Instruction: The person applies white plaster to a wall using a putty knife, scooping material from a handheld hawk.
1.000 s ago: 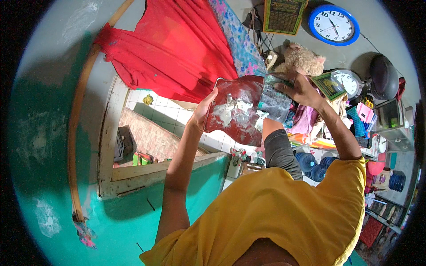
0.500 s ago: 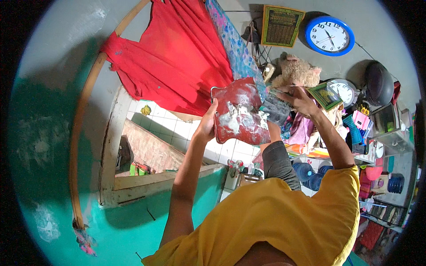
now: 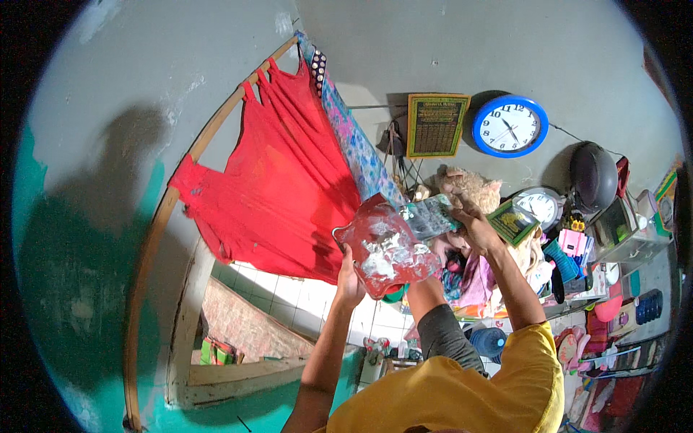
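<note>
Your left hand (image 3: pixel 351 287) pinches the red board (image 3: pixel 384 249), before the curtain (image 3: pixel 281 195); your right hand (image 3: pixel 476 227) pinches the dark sheet (image 3: pixel 432 216) beside it. You seem to work the paste (image 3: pixel 380 265); the next move calls for a steady board.

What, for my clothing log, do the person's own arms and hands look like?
The yellow short sleeve on the right shows no print. Both forearms are uncovered. The left hand and right hand are gloveless, with no watch or bracelet visible.
</note>
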Motion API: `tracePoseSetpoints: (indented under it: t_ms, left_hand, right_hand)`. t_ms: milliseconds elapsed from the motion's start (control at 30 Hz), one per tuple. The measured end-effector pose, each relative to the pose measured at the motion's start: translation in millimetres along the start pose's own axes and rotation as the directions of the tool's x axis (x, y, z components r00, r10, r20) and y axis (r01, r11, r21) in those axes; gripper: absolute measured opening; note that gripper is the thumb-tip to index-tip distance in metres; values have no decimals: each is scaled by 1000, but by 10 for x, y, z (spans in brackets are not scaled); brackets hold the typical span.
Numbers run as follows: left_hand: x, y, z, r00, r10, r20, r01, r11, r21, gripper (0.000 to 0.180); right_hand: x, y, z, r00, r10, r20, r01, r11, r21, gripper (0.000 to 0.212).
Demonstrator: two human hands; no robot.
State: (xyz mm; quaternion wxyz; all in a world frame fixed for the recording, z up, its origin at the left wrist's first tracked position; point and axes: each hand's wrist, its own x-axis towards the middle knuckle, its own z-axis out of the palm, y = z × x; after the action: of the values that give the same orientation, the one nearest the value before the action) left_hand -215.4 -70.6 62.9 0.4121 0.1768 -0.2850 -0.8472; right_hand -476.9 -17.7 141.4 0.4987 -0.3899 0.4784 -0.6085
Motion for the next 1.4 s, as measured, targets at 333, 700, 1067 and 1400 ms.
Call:
tracePoseSetpoints:
  t_ms: [333, 700, 1067, 1400]
  left_hand:
    - [1883, -314, 166, 998, 64, -7, -64, 992, -107, 63]
    - [2664, -15, 715, 984, 92, 150, -76, 991, -110, 67]
    - [3039, -140, 682, 985, 127, 117, -110, 984, -142, 58]
    - [3137, -274, 464, 997, 43, 70, -33, 989, -143, 55]
  right_hand:
    - [609, -529, -136, 960, -266, 89, 280, 925, -258, 48]
    - [1741, -1034, -654, 642, -761, 95, 340, 172, -925, 19]
    - [3088, -1717, -1120, 686, -724, -72, 277, 351, -895, 34]
    - [3338, -1724, -1157, 665, -745, -53, 280, 315, -907, 36]
